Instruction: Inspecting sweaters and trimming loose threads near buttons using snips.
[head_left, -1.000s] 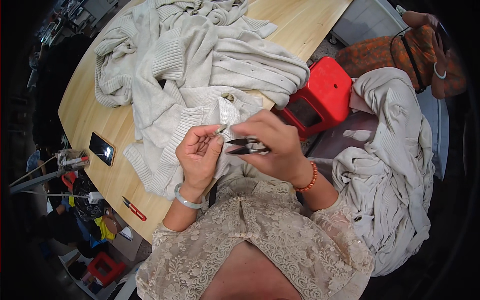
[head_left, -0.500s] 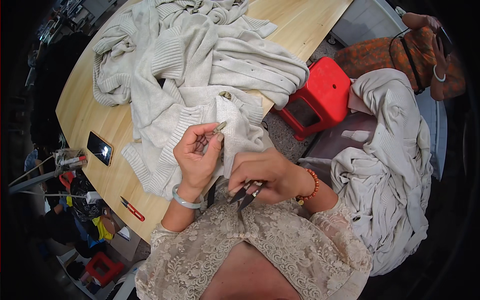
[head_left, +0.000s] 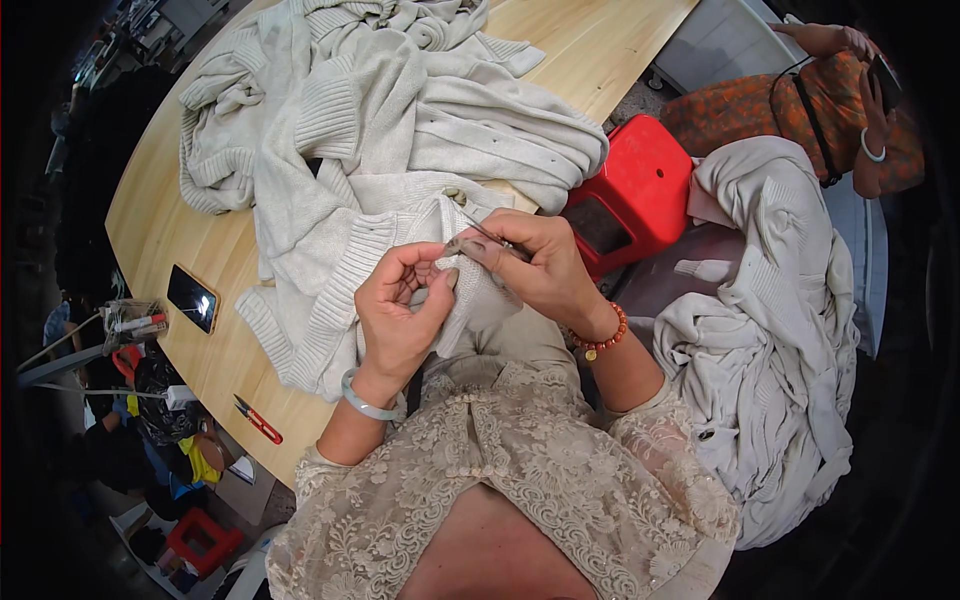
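Observation:
A pale grey knitted garment (head_left: 330, 265) lies over the table's near side and hangs toward my lap. My left hand (head_left: 398, 305) is closed, pinching the garment's edge between thumb and forefinger. At those fingertips is a small olive-grey piece, too small to name. My right hand (head_left: 545, 262) meets the left at the same spot, its fingers wrapped round a pair of dark thread snips (head_left: 487, 232). The snips lie mostly hidden in the hand; whether the tips touch the knit I cannot tell.
More pale knits are heaped on the wooden table (head_left: 150, 215). A phone (head_left: 193, 298) and red-handled thread snips (head_left: 258, 419) lie at its left. To the right stand a red stool (head_left: 645, 185) and a pile of knitwear (head_left: 765, 330). A person (head_left: 750, 115) stands beyond.
My right hand has moved up and left with the dark snips, from above my lap to the fingertips of my left hand. The left hand keeps its pinch.

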